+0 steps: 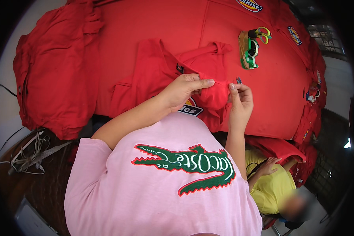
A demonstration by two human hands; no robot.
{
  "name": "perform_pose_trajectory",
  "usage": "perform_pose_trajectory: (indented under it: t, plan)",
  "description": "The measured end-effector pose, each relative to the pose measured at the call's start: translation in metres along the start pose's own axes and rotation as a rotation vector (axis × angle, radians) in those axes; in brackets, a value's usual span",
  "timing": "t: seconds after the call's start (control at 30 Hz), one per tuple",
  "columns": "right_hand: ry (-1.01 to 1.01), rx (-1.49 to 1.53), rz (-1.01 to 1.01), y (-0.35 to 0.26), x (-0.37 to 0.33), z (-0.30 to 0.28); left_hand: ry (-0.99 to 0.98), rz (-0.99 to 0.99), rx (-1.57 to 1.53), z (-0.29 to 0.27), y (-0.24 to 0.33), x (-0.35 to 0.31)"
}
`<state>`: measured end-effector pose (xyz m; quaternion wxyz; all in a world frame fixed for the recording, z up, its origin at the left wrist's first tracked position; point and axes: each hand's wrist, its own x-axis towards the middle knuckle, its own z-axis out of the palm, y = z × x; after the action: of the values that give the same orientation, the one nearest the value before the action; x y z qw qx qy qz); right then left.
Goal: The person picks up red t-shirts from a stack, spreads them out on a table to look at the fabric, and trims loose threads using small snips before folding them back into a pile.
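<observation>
Pinches a red garment (pixel 153 67) between thumb and fingers of the left grip (pixel 183 89), closed on the cloth. Pinches the same garment at thumb and fingertips of the right grip (pixel 242 98), just beside the left, with a short span of cloth between the two. Spreads the rest of the garment over the red worktop (pixel 279 102), beyond and to the left of the left grip. Shows a small black label (pixel 179 68) just beyond the left grip; shows a partly covered patch (pixel 192 107) just on the body side of it.

Finds a small pointed tool (pixel 238 80) right behind the right fingertips; cannot tell its kind. Finds a green tape dispenser (pixel 249 57) farther beyond the right grip, with yellow-and-black scissors (pixel 264 34) at its far end. Finds a heap of red garments (pixel 57 70) well left of the left grip, with a power strip (pixel 39 155) nearer the body. Finds a co-worker in a yellow shirt (pixel 269 183) right of the right grip, beside red cloth (pixel 277 146).
</observation>
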<state>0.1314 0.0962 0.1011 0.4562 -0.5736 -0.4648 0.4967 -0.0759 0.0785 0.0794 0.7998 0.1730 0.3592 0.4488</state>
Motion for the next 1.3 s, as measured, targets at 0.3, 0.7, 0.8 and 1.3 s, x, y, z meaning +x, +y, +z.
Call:
perform_pose_trajectory:
  t: [0.3,0.7,0.8,1.3]
  plan:
    - [-0.211,-0.248,-0.363,-0.035,0.000,0.018,-0.109,0.085,0.036,-0.005,-0.001,0.000]
    - [-0.247,-0.219,0.473,-0.019,0.012,-0.043,-0.165,0.114,-0.102,-0.009,0.000,0.000]
    - [-0.205,0.309,0.420,-0.002,-0.011,-0.006,-0.121,0.076,0.078,-0.003,0.002,0.000]
    - [-0.217,0.589,0.396,-0.013,-0.020,0.030,0.018,0.152,0.063,0.001,-0.001,-0.007]
